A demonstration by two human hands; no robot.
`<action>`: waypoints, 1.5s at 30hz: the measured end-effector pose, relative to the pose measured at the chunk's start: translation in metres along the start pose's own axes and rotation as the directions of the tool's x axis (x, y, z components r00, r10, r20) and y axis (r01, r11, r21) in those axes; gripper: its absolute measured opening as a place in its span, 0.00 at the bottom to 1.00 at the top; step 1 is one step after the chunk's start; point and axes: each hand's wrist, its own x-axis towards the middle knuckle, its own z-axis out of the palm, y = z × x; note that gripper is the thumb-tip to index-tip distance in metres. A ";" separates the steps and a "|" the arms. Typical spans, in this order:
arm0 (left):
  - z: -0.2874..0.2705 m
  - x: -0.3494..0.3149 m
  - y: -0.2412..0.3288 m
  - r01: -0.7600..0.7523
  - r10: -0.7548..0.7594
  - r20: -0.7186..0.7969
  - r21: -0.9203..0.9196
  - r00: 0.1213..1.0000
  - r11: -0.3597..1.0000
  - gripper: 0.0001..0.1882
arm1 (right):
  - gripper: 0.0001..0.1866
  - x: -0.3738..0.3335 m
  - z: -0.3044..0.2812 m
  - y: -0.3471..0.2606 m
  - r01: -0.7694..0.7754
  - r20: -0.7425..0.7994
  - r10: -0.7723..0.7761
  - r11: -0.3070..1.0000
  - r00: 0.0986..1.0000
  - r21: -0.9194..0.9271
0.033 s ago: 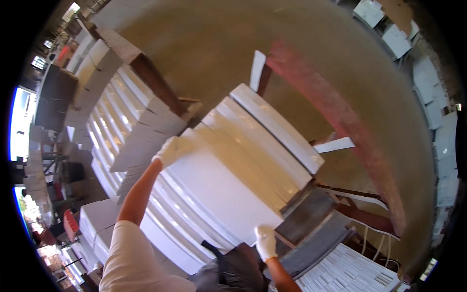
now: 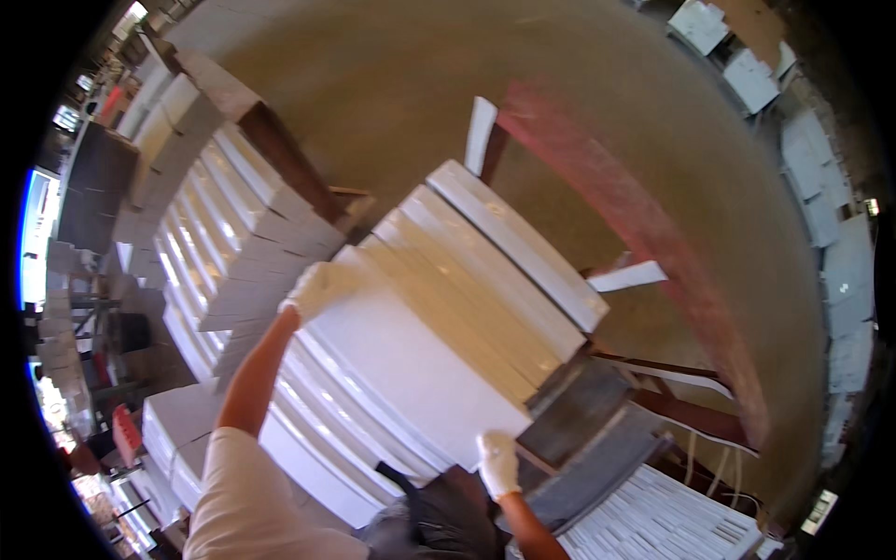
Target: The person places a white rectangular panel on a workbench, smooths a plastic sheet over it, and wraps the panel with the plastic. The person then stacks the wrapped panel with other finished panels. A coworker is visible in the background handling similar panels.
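Note:
A flat white panel (image 2: 411, 345) lies across a row of long white boxes, some of them glossy as if wrapped in film. My left hand (image 2: 320, 286), in a white glove, grips the panel at its far left end. At the near right corner, my right hand (image 2: 497, 462), gloved too, has its fingers closed on the edge. Parts of the fingers on both hands are hidden or too pale to make out. Beyond the panel sit more long white boxes (image 2: 518, 247), the farthest set apart by a dark gap.
On the left stands a stack of white wrapped boxes (image 2: 224, 224). A curved-looking red beam (image 2: 644, 205) runs along the far right, near a dark metal frame (image 2: 583, 397). Bundled thin white strips (image 2: 663, 518) lie at the lower right. Brown floor (image 2: 392, 84) stretches beyond.
The whole scene sits slightly farther left in the picture. Both hands keep their places on the panel.

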 end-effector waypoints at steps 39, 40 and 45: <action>0.254 -0.632 -0.115 -0.081 -0.049 0.218 0.547 0.975 0.833 0.31 | 0.13 -0.640 -0.027 0.312 -0.279 0.167 0.424 0.215 0.890 0.936; 0.253 -0.638 -0.119 -0.067 -0.056 0.205 0.548 0.977 0.834 0.30 | 0.13 -0.663 -0.026 0.320 -0.308 0.194 0.440 0.202 0.876 0.930; 0.265 -0.642 -0.141 -0.185 0.024 0.315 0.495 0.949 0.849 0.26 | 0.15 -0.718 -0.023 0.365 -0.234 0.108 0.451 0.234 0.886 0.944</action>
